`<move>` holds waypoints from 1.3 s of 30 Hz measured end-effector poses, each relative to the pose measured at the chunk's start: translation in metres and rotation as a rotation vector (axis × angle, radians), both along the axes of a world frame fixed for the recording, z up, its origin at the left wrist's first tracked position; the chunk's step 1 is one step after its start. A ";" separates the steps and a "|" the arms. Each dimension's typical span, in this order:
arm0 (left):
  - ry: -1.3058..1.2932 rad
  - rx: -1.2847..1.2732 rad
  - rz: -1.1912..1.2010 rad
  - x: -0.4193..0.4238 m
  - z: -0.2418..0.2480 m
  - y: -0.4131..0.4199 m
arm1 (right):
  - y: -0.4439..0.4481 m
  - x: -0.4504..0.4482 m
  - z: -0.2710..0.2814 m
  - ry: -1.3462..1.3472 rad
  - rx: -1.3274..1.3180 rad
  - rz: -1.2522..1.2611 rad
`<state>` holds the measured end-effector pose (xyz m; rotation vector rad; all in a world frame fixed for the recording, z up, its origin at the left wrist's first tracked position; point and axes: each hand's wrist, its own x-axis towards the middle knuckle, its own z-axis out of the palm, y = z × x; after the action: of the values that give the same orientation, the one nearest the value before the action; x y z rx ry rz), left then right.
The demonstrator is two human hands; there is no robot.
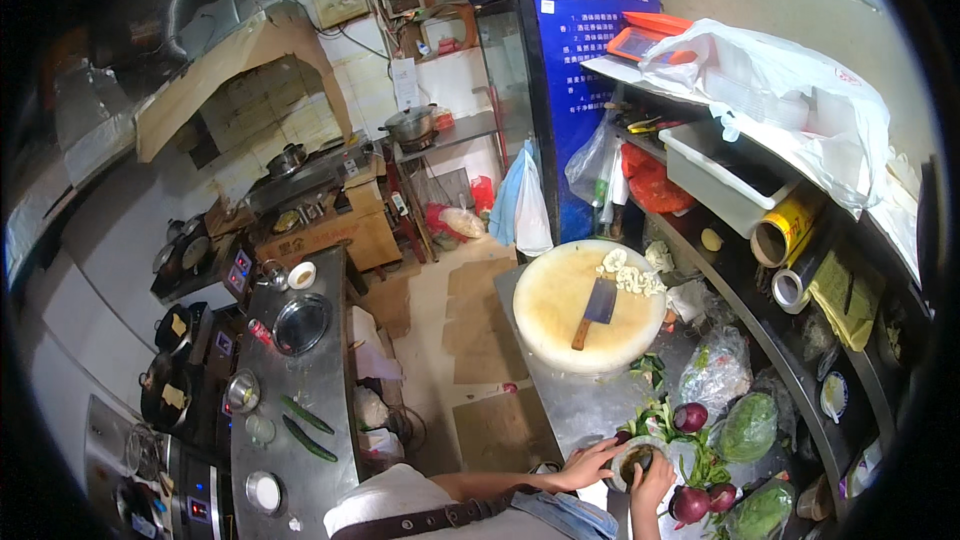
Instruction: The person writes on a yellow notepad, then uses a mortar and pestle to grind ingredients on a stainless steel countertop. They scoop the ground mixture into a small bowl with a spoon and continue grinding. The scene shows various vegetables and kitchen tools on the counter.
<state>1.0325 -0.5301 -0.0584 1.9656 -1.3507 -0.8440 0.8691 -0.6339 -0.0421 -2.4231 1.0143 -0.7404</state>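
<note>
A small, thick-rimmed pale bowl (637, 441) with dark brown contents (632, 462) is at the near edge of the right-hand steel counter. My left hand (591, 465) holds it from the left, fingers extended along the rim. My right hand (654, 480) grips the right side, its thumb reaching over the inside. Around the bowl lie red onions (689, 505) and leafy greens (703, 460). Farther up the counter, a cleaver (600, 301) with a wooden handle rests on a round cutting board (551, 307), beside white cauliflower pieces (637, 281).
Plastic-wrapped green vegetables (748, 427) and a filled clear bag (716, 367) sit to the right. A curved shelf (757, 326) overhangs that side, holding a white bin (720, 180). Across the aisle, another steel counter (300, 476) carries two cucumbers (309, 440). Cardboard (487, 322) covers the floor.
</note>
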 end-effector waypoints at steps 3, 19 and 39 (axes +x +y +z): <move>-0.049 0.034 -0.004 -0.001 0.002 0.001 | -0.010 0.002 0.015 -0.005 -0.034 0.012; -0.110 0.107 0.029 -0.004 0.021 0.001 | -0.004 -0.006 0.020 0.120 0.056 -0.026; -0.175 0.074 0.043 -0.004 0.011 0.006 | 0.011 -0.001 0.016 0.085 -0.001 -0.041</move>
<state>1.0283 -0.5237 -0.0478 2.1608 -1.3869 -0.7246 0.8679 -0.6234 -0.0263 -2.4598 1.0992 -0.6568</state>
